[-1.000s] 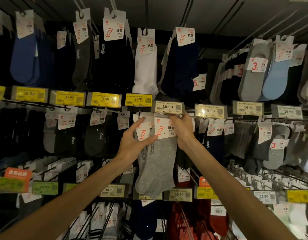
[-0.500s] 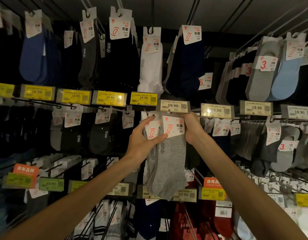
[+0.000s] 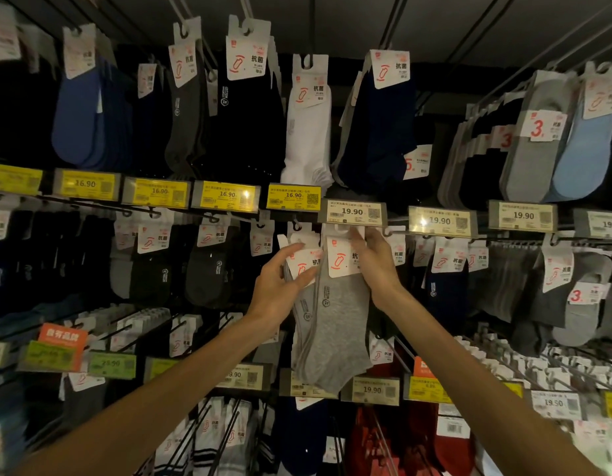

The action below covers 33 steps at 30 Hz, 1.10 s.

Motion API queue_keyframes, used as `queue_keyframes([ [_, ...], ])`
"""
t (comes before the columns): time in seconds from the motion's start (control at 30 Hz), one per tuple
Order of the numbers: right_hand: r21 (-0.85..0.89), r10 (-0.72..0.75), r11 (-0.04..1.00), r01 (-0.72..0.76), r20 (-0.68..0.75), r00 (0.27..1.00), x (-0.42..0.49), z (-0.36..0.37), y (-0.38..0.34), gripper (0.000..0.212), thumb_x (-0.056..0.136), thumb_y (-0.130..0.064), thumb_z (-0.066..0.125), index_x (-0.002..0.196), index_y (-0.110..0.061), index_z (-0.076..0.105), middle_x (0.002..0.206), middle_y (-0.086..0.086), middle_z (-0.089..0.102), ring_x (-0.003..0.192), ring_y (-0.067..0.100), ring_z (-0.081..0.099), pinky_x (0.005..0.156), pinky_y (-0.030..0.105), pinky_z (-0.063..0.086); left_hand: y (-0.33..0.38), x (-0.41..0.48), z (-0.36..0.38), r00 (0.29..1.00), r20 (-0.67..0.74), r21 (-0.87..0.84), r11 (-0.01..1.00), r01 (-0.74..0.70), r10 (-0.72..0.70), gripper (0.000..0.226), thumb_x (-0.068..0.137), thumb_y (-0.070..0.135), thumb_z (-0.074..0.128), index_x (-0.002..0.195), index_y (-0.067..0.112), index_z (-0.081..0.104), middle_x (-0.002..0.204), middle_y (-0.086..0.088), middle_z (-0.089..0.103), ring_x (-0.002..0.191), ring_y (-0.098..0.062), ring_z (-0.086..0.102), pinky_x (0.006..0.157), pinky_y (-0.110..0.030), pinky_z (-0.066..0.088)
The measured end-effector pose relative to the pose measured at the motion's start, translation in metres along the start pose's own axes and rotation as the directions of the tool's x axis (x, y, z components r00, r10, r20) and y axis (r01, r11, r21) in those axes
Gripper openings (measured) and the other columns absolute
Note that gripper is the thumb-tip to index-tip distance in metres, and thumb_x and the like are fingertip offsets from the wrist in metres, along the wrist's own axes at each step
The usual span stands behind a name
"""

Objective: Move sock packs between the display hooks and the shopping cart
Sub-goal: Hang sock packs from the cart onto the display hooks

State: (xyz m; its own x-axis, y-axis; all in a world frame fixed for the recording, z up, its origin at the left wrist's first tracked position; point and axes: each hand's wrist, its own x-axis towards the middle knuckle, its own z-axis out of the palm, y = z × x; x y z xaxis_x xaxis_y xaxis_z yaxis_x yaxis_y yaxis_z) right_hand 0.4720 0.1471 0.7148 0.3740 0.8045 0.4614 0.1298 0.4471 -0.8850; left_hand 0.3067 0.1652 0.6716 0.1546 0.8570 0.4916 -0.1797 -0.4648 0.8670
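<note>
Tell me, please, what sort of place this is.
Probably a shop's sock aisle: white sock packs hang on display hooks, price labels reading 19.90 sit below, and the left hand and right hand hold grey sock packs.

- A light grey ankle-sock pack (image 3: 335, 324) with a white, red-printed card header is hung straight below the white 19.90 price label (image 3: 352, 211), toe downward. The header top is met by the label's lower edge and gripped by the right hand (image 3: 376, 266).
- A second grey sock pack (image 3: 304, 310) is tucked just behind it, below the label's left end, its header pinched by the left hand (image 3: 277, 290).
</note>
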Motion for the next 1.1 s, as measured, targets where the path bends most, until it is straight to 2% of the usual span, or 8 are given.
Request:
queue_keyframes([
  [0.2,-0.058,-0.074,0.995,0.078,0.076,0.994,-0.009,-0.009,0.030,0.034,0.091,-0.027,0.066,0.121,-0.018,0.055,0.109,-0.007,0.068,0.100,0.005,0.067,0.079,0.023,0.058,-0.005,0.004,-0.024,0.989,-0.113,0.144,0.986,-0.080,0.097,0.046,0.092,0.007,0.065,0.131,0.029,0.057,0.127,-0.001,0.059,0.117,-0.015,0.057,0.081,-0.021,0.058],
  [0.37,-0.167,-0.055,0.984,0.064,0.056,0.997,0.012,-0.005,0.045,0.028,0.096,-0.034,0.057,0.120,-0.020,0.058,0.111,-0.006,0.067,0.103,0.007,0.064,0.084,0.025,0.054,0.001,0.003,-0.036,0.979,-0.138,0.163,0.978,-0.127,0.150,0.063,0.094,0.003,0.062,0.139,0.040,0.039,0.121,0.010,0.059,0.117,-0.011,0.056,0.093,-0.035,0.054],
  [0.5,-0.270,0.070,0.960,-0.073,-0.022,0.997,0.029,0.003,0.056,0.027,0.101,-0.036,0.047,0.121,-0.020,0.057,0.122,0.000,0.058,0.114,0.015,0.054,0.096,0.033,0.046,0.007,0.000,-0.035,0.989,-0.087,0.100,0.989,-0.113,0.122,0.071,0.091,-0.001,0.064,0.141,0.032,0.026,0.117,0.010,0.063,0.111,-0.004,0.061,0.093,-0.037,0.056],
  [0.63,-0.365,-0.143,0.928,0.079,-0.152,0.978,0.013,0.002,0.052,0.038,0.099,-0.024,0.053,0.135,-0.014,0.047,0.137,0.005,0.030,0.125,0.014,0.032,0.111,0.030,0.032,0.011,-0.004,-0.030,0.999,0.003,0.004,0.999,-0.040,0.040,0.071,0.090,0.001,0.066,0.137,0.034,0.023,0.124,-0.003,0.065,0.110,-0.010,0.065,0.084,-0.030,0.059],
  [0.77,-0.220,-0.245,0.944,0.247,0.036,0.969,-0.029,0.000,0.034,0.024,0.101,-0.025,0.050,0.122,-0.016,0.057,0.119,0.000,0.060,0.109,0.012,0.060,0.100,0.039,0.050,0.011,-0.012,-0.021,0.993,0.118,-0.036,0.999,0.016,-0.011,0.061,0.090,0.002,0.066,0.134,0.029,0.034,0.122,-0.006,0.065,0.104,-0.009,0.068,0.077,-0.025,0.058],
  [0.87,-0.059,-0.174,0.980,0.189,0.205,0.963,-0.050,0.003,0.020,0.028,0.102,-0.027,0.044,0.124,-0.013,0.056,0.113,0.002,0.067,0.103,0.012,0.066,0.090,0.036,0.055,0.009,-0.017,-0.008,0.981,0.192,-0.038,0.999,0.024,-0.016,0.061,0.088,0.005,0.069,0.135,0.029,0.039,0.130,-0.009,0.061,0.114,-0.019,0.064,0.080,-0.028,0.059],
  [1.0,0.065,-0.167,0.985,0.160,0.140,0.976,-0.055,0.004,0.008,0.027,0.100,-0.017,0.052,0.125,-0.010,0.055,0.108,0.002,0.070,0.096,0.011,0.069,0.076,0.023,0.056,0.019,-0.019,0.011,0.979,0.201,-0.060,0.998,-0.008,0.020,0.057,0.088,0.007,0.070,0.132,0.033,0.044,0.128,-0.003,0.061,0.109,-0.012,0.065,0.077,-0.025,0.058],
  [1.1,0.115,-0.208,0.973,0.201,0.051,0.977,-0.053,-0.003,0.003,0.029,0.099,-0.013,0.053,0.126,-0.004,0.055,0.103,0.005,0.073,0.095,0.017,0.070,0.073,0.025,0.057,0.024,-0.018,0.022,0.978,0.202,-0.075,0.997,-0.028,0.042,0.057,0.088,0.006,0.070,0.134,0.030,0.047,0.123,-0.003,0.065,0.106,-0.011,0.067,0.077,-0.025,0.058],
])
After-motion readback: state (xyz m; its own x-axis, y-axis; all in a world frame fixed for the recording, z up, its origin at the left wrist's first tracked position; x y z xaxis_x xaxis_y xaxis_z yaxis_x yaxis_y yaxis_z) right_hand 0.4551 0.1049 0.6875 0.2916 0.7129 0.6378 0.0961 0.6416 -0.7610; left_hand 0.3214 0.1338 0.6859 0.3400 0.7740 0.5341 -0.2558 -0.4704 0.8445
